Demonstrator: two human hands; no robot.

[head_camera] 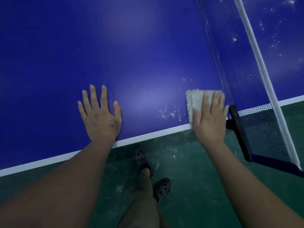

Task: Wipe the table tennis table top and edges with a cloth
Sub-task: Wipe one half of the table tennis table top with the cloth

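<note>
The blue table tennis table [115, 46] fills the upper part of the head view, with a white line [148, 135] along its near edge. My right hand [209, 116] presses flat with straight fingers on a folded whitish cloth [195, 101] near the edge, close to the net. My left hand [100, 114] lies flat on the blue top, fingers spread, holding nothing. White specks and smears [166, 113] sit on the surface between my hands, just left of the cloth.
The net [243, 79] with its white top band runs along the right, and its dark clamp post [236, 122] sticks out past the table edge beside my right hand. More white specks [276, 35] dot the far half. Below is green floor [189, 178] and my sandalled feet [162, 188].
</note>
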